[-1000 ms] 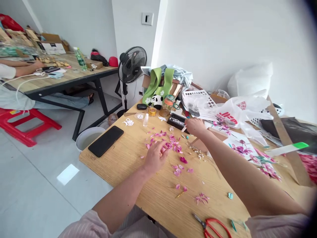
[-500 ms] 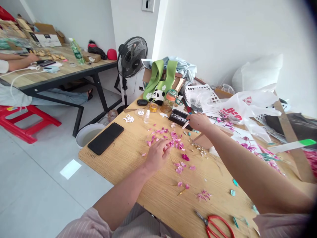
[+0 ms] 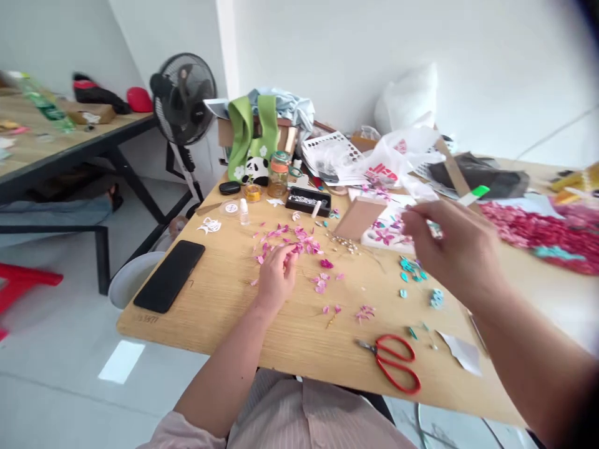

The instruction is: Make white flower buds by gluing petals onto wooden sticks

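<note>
My left hand [image 3: 277,277] rests low over the table among scattered pink petals [image 3: 304,240], its thumb and fingers curled together at the petals. Whatever it pinches is too small to name. My right hand [image 3: 453,249] hangs raised over the right side, blurred, with thumb and fingers drawn together; anything between them cannot be made out. Beneath and left of it lie turquoise petals [image 3: 412,268] and a white sheet with purple flowers [image 3: 386,237]. Red-handled scissors [image 3: 395,363] lie near the front edge. A black tray [image 3: 306,201] with small silvery pieces stands farther back.
A black phone [image 3: 169,276] lies at the left edge. Behind the petals are a small bottle [image 3: 244,212], a glass jar [image 3: 279,176] and a green panda bag [image 3: 241,125]. Plastic bags [image 3: 393,165] and a pink-red flower bundle [image 3: 538,232] crowd the right. A fan [image 3: 185,100] stands beyond.
My right hand has left the black tray and moved right and toward me. The left hand stays at the pink petals. The view has turned right.
</note>
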`<action>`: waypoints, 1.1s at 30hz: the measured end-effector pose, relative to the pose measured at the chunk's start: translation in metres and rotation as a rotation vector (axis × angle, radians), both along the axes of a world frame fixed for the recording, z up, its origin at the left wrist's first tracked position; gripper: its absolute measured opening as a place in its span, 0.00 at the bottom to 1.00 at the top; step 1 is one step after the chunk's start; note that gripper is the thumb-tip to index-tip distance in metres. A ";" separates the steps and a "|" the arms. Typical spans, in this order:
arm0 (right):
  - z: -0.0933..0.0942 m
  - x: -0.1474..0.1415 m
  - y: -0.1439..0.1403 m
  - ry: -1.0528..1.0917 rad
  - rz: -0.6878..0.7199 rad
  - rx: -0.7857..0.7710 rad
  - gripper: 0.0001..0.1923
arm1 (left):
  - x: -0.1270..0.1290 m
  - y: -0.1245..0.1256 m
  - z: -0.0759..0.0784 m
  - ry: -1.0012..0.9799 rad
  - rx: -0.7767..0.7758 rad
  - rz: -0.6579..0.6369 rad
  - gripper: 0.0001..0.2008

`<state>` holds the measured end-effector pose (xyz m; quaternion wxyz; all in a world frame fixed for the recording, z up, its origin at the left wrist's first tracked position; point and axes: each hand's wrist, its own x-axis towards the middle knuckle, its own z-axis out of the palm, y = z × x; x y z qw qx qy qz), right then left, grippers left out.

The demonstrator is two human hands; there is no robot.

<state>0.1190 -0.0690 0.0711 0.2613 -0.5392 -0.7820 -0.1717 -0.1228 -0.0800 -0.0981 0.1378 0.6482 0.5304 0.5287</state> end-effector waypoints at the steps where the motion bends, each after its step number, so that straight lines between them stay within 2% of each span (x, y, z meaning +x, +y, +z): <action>1: -0.006 0.013 -0.026 0.111 -0.063 0.063 0.13 | 0.000 0.000 0.000 -0.011 0.007 0.021 0.10; 2: -0.016 0.024 -0.050 0.193 -0.155 0.108 0.13 | 0.000 -0.001 0.001 -0.019 0.011 0.046 0.10; 4: -0.045 0.040 -0.094 0.333 -0.346 0.097 0.16 | 0.000 -0.002 0.002 -0.033 0.013 0.098 0.12; 6: -0.080 0.050 -0.129 0.538 -0.385 0.103 0.18 | -0.001 -0.002 0.003 -0.044 0.018 0.136 0.14; 9: -0.126 0.052 -0.164 0.783 -0.440 0.154 0.17 | -0.001 -0.003 0.002 -0.052 0.026 0.170 0.15; 12: -0.150 0.048 -0.181 0.808 -0.519 0.146 0.18 | -0.002 -0.003 -0.001 -0.065 0.014 0.185 0.16; 18: -0.163 0.037 -0.194 0.831 -0.559 0.081 0.19 | -0.005 0.000 -0.005 -0.003 0.038 0.220 0.16; 23: -0.173 0.032 -0.208 0.827 -0.587 0.089 0.20 | -0.008 0.002 -0.004 0.040 0.073 0.240 0.16; 28: -0.174 0.043 -0.208 0.827 -0.568 0.100 0.17 | -0.011 0.004 -0.001 0.097 0.152 0.232 0.14; 33: -0.166 0.065 -0.202 0.849 -0.574 0.138 0.15 | -0.013 0.007 -0.005 0.180 0.240 0.191 0.09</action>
